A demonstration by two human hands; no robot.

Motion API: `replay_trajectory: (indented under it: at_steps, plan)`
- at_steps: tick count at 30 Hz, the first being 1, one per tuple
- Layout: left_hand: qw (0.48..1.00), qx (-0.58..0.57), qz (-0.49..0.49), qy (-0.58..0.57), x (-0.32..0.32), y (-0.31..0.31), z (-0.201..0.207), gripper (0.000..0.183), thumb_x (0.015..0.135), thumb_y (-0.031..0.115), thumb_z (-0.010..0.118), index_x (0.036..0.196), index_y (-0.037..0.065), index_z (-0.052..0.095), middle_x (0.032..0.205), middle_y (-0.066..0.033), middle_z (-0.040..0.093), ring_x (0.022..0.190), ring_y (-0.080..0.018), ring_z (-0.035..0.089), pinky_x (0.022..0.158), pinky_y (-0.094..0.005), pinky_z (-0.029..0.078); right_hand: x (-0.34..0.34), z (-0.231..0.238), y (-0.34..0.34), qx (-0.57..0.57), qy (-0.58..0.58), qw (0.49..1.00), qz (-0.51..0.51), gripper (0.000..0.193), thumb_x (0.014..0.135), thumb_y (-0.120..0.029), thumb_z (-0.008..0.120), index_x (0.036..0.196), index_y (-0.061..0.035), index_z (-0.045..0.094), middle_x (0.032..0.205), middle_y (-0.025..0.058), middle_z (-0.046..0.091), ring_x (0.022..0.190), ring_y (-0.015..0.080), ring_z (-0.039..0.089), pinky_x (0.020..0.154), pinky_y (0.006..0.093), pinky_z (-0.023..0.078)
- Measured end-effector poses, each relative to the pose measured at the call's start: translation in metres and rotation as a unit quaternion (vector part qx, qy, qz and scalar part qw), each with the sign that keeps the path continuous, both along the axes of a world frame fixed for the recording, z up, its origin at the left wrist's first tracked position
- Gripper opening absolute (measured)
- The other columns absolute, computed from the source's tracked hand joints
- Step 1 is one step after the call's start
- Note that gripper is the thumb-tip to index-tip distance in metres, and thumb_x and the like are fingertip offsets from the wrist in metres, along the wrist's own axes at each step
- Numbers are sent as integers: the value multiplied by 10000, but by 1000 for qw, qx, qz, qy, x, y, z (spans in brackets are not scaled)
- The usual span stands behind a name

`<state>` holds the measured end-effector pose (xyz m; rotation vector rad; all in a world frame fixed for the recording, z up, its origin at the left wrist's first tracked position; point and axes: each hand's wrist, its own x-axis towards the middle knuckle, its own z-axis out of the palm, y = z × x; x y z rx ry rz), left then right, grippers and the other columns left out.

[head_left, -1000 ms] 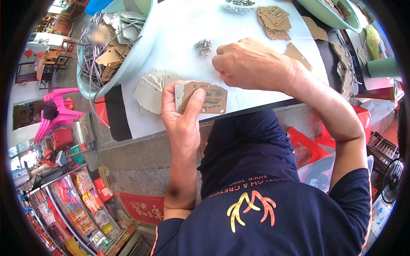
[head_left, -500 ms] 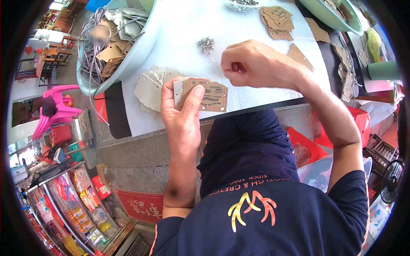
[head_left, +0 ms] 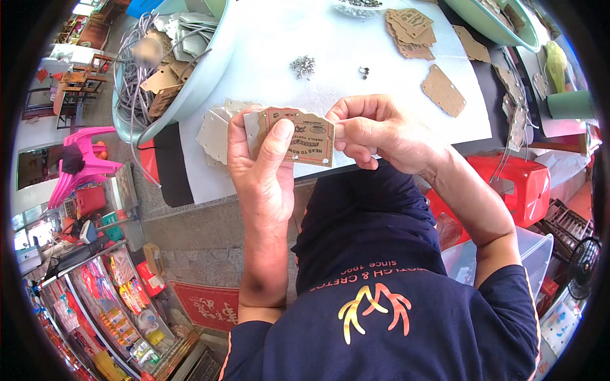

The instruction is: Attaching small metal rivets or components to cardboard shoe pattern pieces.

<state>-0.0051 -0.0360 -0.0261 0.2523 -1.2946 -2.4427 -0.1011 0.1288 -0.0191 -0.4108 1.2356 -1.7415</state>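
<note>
My left hand (head_left: 262,162) grips a brown printed cardboard tag (head_left: 311,143) with a grey-white card (head_left: 252,130) behind it, thumb pressed on the front. Small shiny studs sit near the tag's lower edge. At the tag's right edge, my right hand (head_left: 381,130) is closed in a pinch with its fingertips touching the edge; anything small between them is hidden. Beyond the hands lie a heap of small metal studs (head_left: 302,66) and a few dark ones (head_left: 363,72). Pale cards (head_left: 213,136) are stacked beside my left hand.
A pale green basin (head_left: 213,66) with grey cords and tags stands at left, another basin (head_left: 524,38) at far right. Brown tags (head_left: 410,32) are piled at the back, with a single tag (head_left: 443,91) nearer. A clear dish of studs (head_left: 359,7) sits at the far edge.
My right hand has come down from above the table to the tag's right edge. The dark studs and single brown tag are uncovered. My left hand has shifted slightly left with the tag.
</note>
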Motion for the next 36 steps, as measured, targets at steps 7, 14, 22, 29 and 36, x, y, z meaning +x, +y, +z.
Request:
replay_trajectory:
  at_steps: [7,14,22,29,36]
  plan:
    - [1000,-18,8,6,-1,-1,-1,309,871,19,634,1151,94,526,1065,-41,591,990,-153,582,886,-335,476,6,2,-1,-5,-19,1000,-18,159,903,-162,599,899,-3,599,707,18,563,533,54,489,469,198,411]
    - [998,-50,38,13,-1,1,-1,312,876,12,629,1159,79,516,1064,-53,593,995,-147,581,892,-327,477,8,3,3,-20,-29,999,-29,203,883,-197,651,938,-5,614,744,16,572,588,62,529,493,215,464]
    - [989,-107,104,15,-2,5,-2,298,881,-12,626,1138,69,498,1046,-76,602,961,-143,596,870,-311,492,12,-6,-2,-21,53,996,-65,152,873,-60,654,988,5,579,794,32,593,584,44,558,467,187,481]
    - [979,-157,132,14,0,8,-6,294,895,-22,593,1155,67,486,1065,-85,600,984,-159,593,888,-332,495,13,-7,-2,-22,51,996,-66,227,867,-167,697,993,-4,600,807,21,587,648,58,558,493,211,506]
    - [968,-198,148,38,1,12,-7,301,900,-39,575,1167,52,468,1072,-99,591,991,-165,588,899,-336,493,16,-5,-6,-25,22,996,-81,153,867,-91,671,950,-1,580,755,16,572,546,59,548,474,207,484]
